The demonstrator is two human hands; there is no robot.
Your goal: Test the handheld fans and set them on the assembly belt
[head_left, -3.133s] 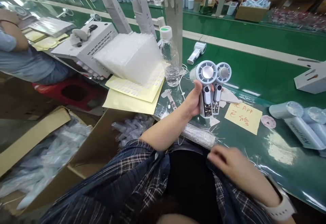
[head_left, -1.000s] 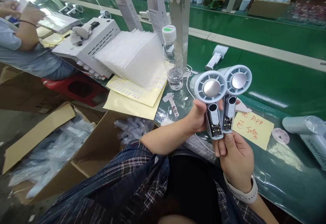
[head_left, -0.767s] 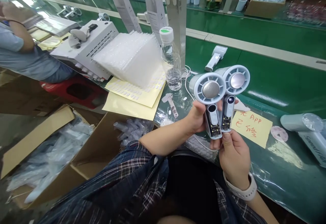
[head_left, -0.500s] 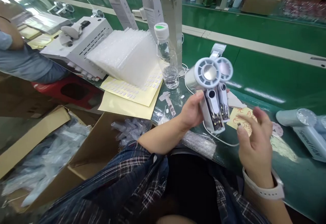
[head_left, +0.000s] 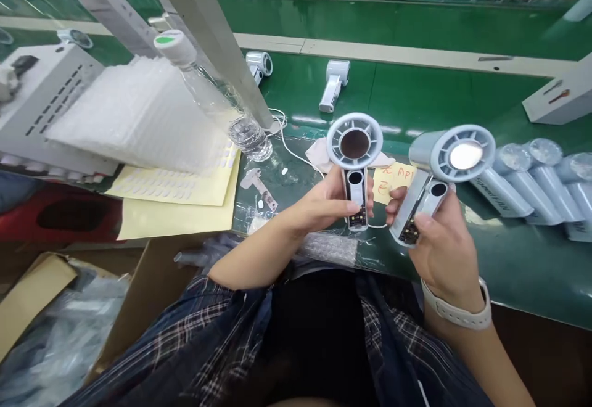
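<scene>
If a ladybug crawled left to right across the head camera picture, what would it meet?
White slotted box, clear bottle, one fan in the left hand, another fan in the right hand, white carton at the far right.

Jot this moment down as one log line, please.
left hand: holds handheld fan | right hand: holds second handheld fan, tilted | handwritten yellow note: on green tabletop

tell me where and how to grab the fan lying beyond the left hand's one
Probably by its handle, coming from the near side: the fan lies with that slim handle toward the camera and its bulkier head farther away.
</scene>
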